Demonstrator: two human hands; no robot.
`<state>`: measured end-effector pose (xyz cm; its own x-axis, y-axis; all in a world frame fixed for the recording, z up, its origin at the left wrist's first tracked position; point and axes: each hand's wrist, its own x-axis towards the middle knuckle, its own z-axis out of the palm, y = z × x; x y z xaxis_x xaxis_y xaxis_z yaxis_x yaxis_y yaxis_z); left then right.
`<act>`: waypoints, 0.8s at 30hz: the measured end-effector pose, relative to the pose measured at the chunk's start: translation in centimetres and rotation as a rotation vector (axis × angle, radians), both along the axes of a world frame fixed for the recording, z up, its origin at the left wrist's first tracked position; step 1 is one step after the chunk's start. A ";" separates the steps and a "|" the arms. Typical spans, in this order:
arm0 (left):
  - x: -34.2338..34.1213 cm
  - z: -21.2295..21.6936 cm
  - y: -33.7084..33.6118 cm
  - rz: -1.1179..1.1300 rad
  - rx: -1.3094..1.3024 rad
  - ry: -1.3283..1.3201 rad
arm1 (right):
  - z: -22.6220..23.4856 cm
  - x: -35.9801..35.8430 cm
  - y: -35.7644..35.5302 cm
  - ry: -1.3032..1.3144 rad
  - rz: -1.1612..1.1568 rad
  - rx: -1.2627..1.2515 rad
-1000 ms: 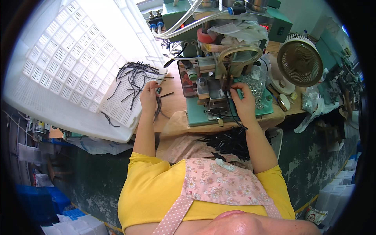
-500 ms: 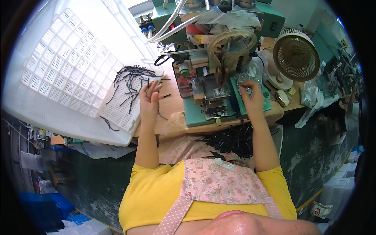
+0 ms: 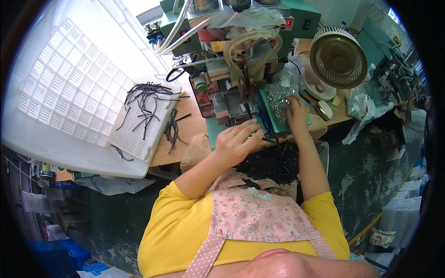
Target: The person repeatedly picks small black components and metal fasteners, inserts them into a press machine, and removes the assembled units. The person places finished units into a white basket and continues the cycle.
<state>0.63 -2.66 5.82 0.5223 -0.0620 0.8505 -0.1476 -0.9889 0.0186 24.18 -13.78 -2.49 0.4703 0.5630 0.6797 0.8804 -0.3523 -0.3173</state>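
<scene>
Resting on the green base of the small press machine, the left hand curls its fingers around a thin black cord, thumb and forefinger pinched on it. The right hand spreads its fingertips into a heap of small silver metal pieces lying on the green tray beside the machine (a clear plastic bag with a small white label sits just behind). More black cords lie on the white lattice crate at the left of the wooden surface. A round tan fan stands at the right.
</scene>
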 end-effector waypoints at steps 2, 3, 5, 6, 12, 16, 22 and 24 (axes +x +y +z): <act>0.1 -0.2 0.0 0.008 0.004 0.016 | 1.3 0.0 0.1 0.028 0.018 0.119; 0.1 -0.4 -0.1 0.012 0.008 0.020 | 1.7 0.3 -0.2 0.059 0.037 0.192; 0.3 -0.6 0.0 0.014 0.005 0.001 | 1.8 0.8 -0.5 0.201 0.037 0.262; 0.4 -0.7 0.0 0.016 0.001 -0.001 | 1.7 1.3 -0.9 0.315 0.016 0.260; 0.6 -0.8 0.3 -0.021 0.018 -0.069 | -1.3 1.4 -4.8 0.225 -0.006 -0.170; 0.5 -1.1 0.1 -0.017 0.000 -0.069 | -3.9 0.7 -3.5 0.077 -0.047 -0.202; -1.4 -4.9 2.8 0.031 -0.137 -0.079 | -4.5 1.2 0.1 0.200 0.038 0.011; -2.6 -6.6 6.0 0.244 -0.232 -0.130 | -4.4 0.5 0.8 0.128 0.036 0.115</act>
